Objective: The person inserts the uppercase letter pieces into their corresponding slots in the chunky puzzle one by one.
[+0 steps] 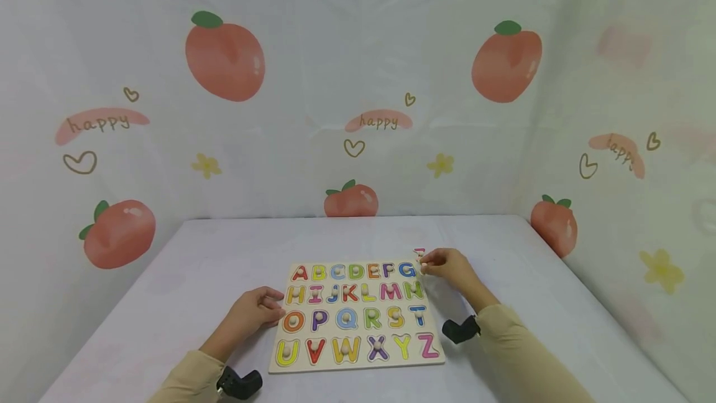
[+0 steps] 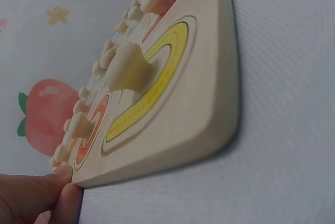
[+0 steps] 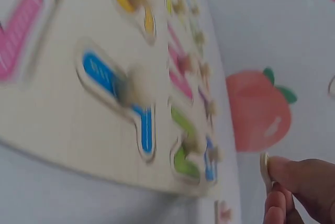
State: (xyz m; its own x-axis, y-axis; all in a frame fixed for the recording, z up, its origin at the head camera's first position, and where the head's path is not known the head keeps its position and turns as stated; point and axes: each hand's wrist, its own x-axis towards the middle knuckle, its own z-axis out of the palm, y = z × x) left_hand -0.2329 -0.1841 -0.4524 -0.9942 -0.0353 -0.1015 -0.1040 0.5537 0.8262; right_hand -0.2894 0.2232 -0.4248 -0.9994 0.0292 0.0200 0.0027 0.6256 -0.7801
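A wooden alphabet puzzle board [image 1: 358,362] lies flat, its rows of coloured letters mostly carrying round knobs. My left hand [image 1: 254,313] holds its left edge, with thumb and finger at the rim beside the O in the left wrist view. Off the board's upper right corner, my right hand [image 1: 447,266] pinches a small wooden puzzle piece [image 3: 265,170]. That piece stands edge-on in the right wrist view, so its letter is hidden. Beyond those fingertips lies a pink knobbed piece [image 1: 419,252]. The yellow Y [image 1: 401,346] and pink Z [image 1: 428,346] spaces show no knobs.
A white cloth covers the table [image 1: 224,247], and a white curtain [image 1: 279,142] printed with fruit, flowers and the word "happy" hangs behind and at the sides. A black wrist device [image 1: 239,383] sits on the left wrist, another [image 1: 461,329] on the right.
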